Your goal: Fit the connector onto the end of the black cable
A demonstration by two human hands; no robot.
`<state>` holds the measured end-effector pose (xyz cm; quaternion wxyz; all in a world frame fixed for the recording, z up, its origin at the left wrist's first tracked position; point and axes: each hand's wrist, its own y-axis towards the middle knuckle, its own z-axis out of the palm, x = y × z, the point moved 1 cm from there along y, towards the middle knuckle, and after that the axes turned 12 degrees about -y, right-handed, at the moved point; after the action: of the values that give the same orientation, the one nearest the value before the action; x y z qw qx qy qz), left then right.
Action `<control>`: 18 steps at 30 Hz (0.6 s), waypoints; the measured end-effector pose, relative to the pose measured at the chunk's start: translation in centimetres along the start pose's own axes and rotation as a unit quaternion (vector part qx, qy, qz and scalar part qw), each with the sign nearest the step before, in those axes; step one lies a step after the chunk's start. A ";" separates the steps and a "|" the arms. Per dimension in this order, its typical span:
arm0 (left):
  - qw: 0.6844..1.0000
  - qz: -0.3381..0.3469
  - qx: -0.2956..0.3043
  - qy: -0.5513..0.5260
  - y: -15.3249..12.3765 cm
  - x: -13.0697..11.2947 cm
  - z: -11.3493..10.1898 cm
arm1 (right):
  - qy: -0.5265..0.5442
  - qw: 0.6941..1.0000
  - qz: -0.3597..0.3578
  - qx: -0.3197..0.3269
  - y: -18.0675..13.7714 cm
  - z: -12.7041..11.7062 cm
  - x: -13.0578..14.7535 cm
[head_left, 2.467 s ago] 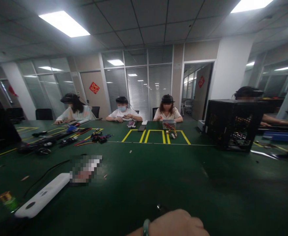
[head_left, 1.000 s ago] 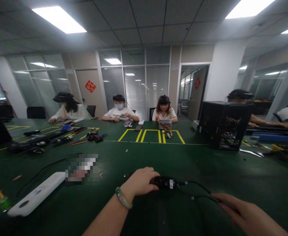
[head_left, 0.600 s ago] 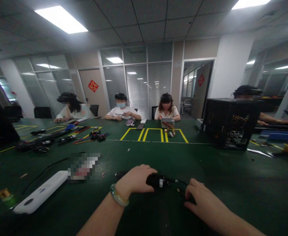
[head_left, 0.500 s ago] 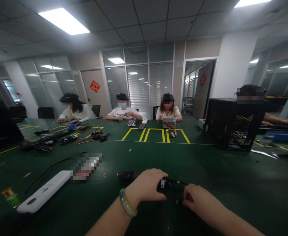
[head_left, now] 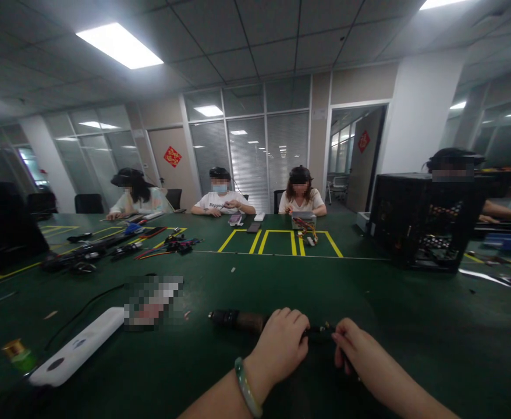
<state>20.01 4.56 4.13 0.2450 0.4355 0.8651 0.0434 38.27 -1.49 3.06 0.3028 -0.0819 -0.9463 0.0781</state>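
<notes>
My left hand (head_left: pixel 281 349), with a green bangle on its wrist, is closed round a long dark rod-like tool (head_left: pixel 238 319) that lies on the green table (head_left: pixel 395 326); the tool's tip sticks out to the left. My right hand (head_left: pixel 358 352) sits just right of it, its fingers pinched on the thin black cable (head_left: pixel 320 331) at the tool's right end. The two hands are almost touching. The part of the tool under my left palm is hidden.
A white flat device (head_left: pixel 78 346) and a black cord lie at the left, with a small brass-capped bottle (head_left: pixel 15 352) near the edge. A black mesh case (head_left: pixel 421 221) stands at the right. Several people sit across the table behind yellow taped boxes (head_left: pixel 277 241).
My left hand lifted onto the table with the dark tool and slid rightward along it. My right hand came in from the right and closed on the cable at the tool's end.
</notes>
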 end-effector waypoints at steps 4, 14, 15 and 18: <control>1.000 0.013 0.008 -0.010 -0.2 -0.2 0.1 | 0.018 0.999 -0.015 0.023 -0.3 -0.2 -0.7; 0.999 0.039 0.003 -0.010 -0.3 -1.4 0.7 | -0.002 0.999 -0.017 0.030 -1.4 -0.3 -1.3; 0.999 0.040 0.004 -0.010 -0.3 -1.5 0.7 | 0.006 0.999 -0.032 0.026 -1.3 -0.4 -1.5; 0.999 0.039 0.007 -0.010 -0.3 -1.7 0.7 | 0.040 0.997 -0.067 0.026 -1.1 -0.4 -1.9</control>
<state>20.96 2.96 4.09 0.2490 0.4706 0.8454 0.0425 39.96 -2.92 2.54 0.3466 -0.0134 -0.9346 0.0792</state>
